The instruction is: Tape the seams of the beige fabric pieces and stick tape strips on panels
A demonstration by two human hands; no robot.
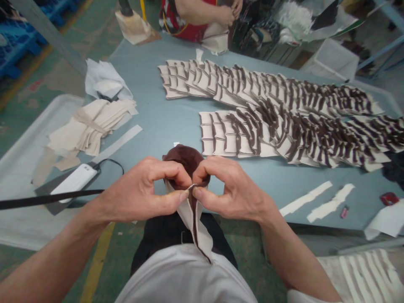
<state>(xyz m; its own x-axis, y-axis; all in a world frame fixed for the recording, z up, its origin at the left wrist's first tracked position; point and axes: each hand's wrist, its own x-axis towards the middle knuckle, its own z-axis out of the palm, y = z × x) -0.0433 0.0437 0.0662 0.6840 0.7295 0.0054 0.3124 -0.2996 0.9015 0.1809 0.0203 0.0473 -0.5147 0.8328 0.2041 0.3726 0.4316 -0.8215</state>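
Note:
My left hand (158, 187) and my right hand (225, 187) meet in front of my body. Between thumb and forefinger, each pinches the edge of one sewn fabric piece (202, 235), off-white with dark brown edging. Its brown fabric part (183, 156) bulges up behind my fingers, while a pale strip hangs toward my shirt. The two pinches nearly touch at the seam. Farther back on the table, two long overlapping rows of similar off-white and brown pieces (221, 132) lie fanned out. What lies right under my fingertips is hidden.
A tied bundle of cream fabric (91, 126) and a white power bank (77, 179) with a cable lie on the left of the blue table (148, 122). Paper strips (306, 198) and a small pink item (344, 211) are at right. Another person's hands (230, 14) show across the table.

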